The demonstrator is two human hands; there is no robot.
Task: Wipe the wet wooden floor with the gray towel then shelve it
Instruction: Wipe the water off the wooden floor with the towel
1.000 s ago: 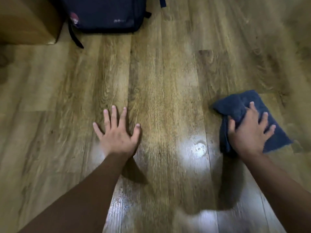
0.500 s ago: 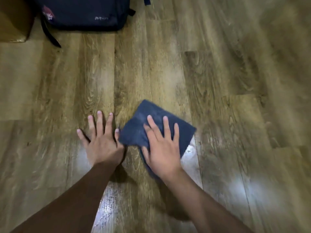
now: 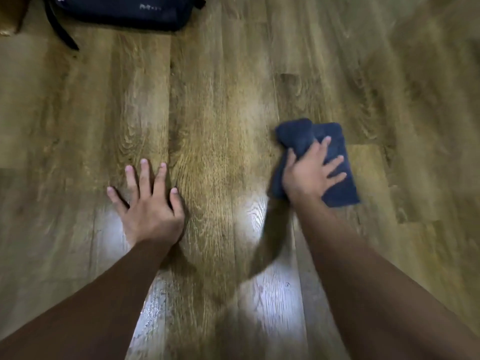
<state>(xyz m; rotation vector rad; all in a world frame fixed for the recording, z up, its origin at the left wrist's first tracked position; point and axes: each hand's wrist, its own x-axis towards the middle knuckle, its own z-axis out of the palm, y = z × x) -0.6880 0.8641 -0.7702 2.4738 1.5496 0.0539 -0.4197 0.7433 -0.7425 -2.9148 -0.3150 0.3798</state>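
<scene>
Head view, left to right: a dark backpack [image 3: 122, 11] lies at the far left edge of the wooden floor [image 3: 220, 100], well clear of the wiping, with one strap trailing toward the person. Nearer in, the left hand [image 3: 148, 203] lies flat on the planks, its fingers [image 3: 144, 175] spread wide and holding nothing; it looks planted there as a prop, taking the body's weight so the other arm is free to sweep. Between the two arms the boards shine with pale patches (glare or leftover water, hard to tell which), and speckled wet marks show near the left forearm, so I judge the wiping unfinished there. On the right, the right hand [image 3: 309, 172] presses down on the gray towel [image 3: 337, 162], which sits bunched on the floor well apart from the left hand. Its fingers are splayed over the cloth, with the thumb tucked against a rolled fold, probably to keep the towel from slipping under the push. No shelf is in view, so shelving looks some way off.
</scene>
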